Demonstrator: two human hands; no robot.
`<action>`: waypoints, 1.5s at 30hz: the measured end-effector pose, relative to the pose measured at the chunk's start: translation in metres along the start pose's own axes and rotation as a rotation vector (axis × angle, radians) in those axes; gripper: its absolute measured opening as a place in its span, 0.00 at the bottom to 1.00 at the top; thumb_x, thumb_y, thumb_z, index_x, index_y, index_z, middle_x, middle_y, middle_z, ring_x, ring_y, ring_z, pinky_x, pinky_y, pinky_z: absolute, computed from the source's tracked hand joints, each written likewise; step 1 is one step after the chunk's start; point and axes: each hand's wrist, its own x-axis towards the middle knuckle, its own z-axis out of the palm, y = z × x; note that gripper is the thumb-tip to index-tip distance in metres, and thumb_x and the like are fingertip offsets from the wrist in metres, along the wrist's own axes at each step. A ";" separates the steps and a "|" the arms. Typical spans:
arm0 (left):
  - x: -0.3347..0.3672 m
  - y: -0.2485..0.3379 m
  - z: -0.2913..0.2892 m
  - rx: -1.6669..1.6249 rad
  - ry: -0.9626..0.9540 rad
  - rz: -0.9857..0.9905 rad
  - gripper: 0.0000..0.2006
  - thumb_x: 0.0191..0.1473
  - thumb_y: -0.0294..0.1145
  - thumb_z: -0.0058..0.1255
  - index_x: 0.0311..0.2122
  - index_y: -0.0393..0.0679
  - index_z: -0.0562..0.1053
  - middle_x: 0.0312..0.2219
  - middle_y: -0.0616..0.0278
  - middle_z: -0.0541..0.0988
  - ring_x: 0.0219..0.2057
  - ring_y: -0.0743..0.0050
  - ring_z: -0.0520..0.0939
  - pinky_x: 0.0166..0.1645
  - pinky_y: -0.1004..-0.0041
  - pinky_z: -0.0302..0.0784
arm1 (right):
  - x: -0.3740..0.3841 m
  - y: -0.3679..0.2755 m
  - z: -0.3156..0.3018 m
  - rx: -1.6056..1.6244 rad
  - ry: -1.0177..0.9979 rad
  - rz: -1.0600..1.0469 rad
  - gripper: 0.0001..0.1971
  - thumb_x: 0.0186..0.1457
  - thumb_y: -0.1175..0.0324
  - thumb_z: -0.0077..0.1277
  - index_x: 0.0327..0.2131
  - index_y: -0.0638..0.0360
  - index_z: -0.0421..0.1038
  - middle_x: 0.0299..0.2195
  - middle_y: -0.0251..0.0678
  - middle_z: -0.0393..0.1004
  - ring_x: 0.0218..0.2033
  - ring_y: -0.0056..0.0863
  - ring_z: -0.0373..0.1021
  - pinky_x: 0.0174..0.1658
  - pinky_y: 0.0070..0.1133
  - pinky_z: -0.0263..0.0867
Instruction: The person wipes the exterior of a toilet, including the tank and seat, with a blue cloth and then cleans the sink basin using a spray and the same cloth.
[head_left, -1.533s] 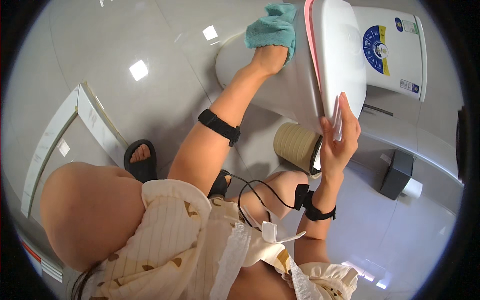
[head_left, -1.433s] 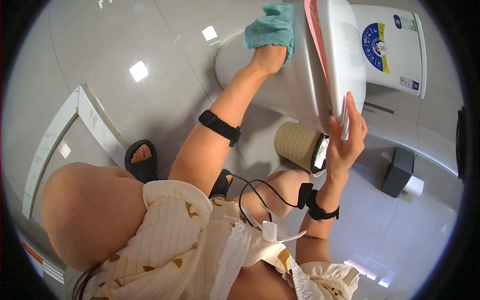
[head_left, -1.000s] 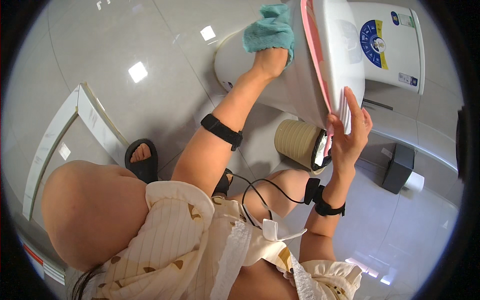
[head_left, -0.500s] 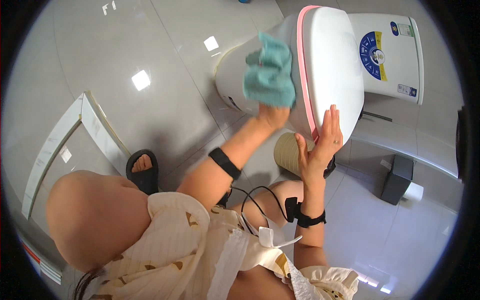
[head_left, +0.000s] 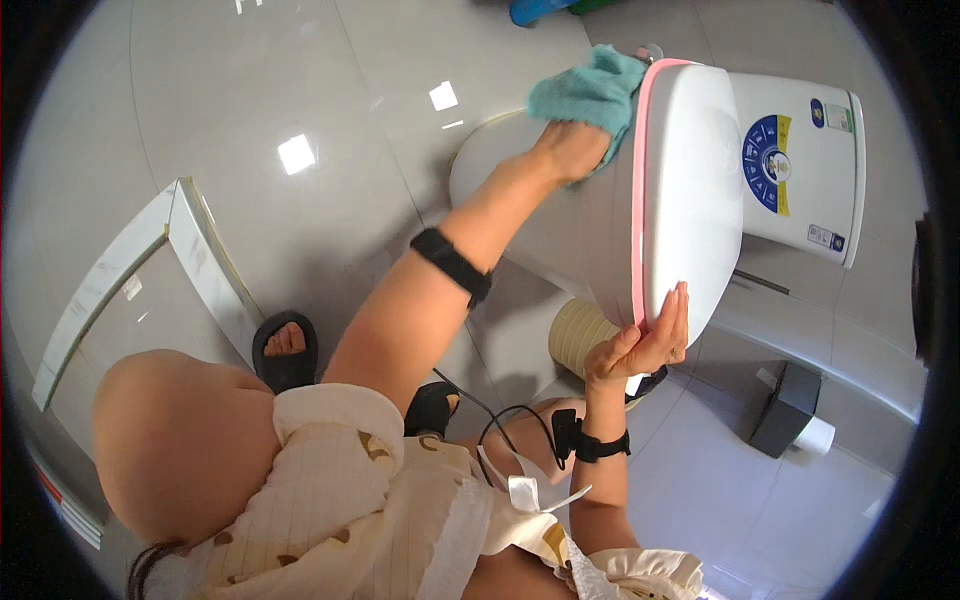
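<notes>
A teal cloth (head_left: 585, 95) is bunched under my left hand (head_left: 575, 150). The fingers press it against the side of a white toilet (head_left: 560, 235), just below the rim, and the cloth partly hides them. The toilet's white lid (head_left: 695, 170) is down, with a pink strip (head_left: 640, 215) running along its edge. Against the near end of that lid rests my right hand (head_left: 645, 345), open, with fingers stretched over the lid's surface and the thumb near the pink strip. Black bands circle both my forearms.
The toilet's white tank (head_left: 805, 165) carries stickers. A ribbed beige bin (head_left: 580, 335) stands beside the bowl. A dark box (head_left: 785, 410) with a white paper roll (head_left: 815, 437) is at right. A marble-patterned raised edge (head_left: 205, 250) crosses the tiled floor. A black cable (head_left: 480, 405) hangs near my legs.
My left hand and the cloth have moved up and right along the toilet's side. My right hand stays at the lid's near end. The toilet sits lower in view.
</notes>
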 end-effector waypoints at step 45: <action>-0.062 -0.115 -0.009 0.365 0.073 -0.257 0.13 0.49 0.36 0.37 0.35 0.37 0.65 0.30 0.52 0.68 0.35 0.60 0.70 0.40 0.65 0.65 | 0.005 -0.001 0.010 0.120 0.102 -0.006 0.25 0.54 0.56 0.33 0.45 0.69 0.63 0.46 0.51 0.65 0.46 0.40 0.63 0.48 0.28 0.54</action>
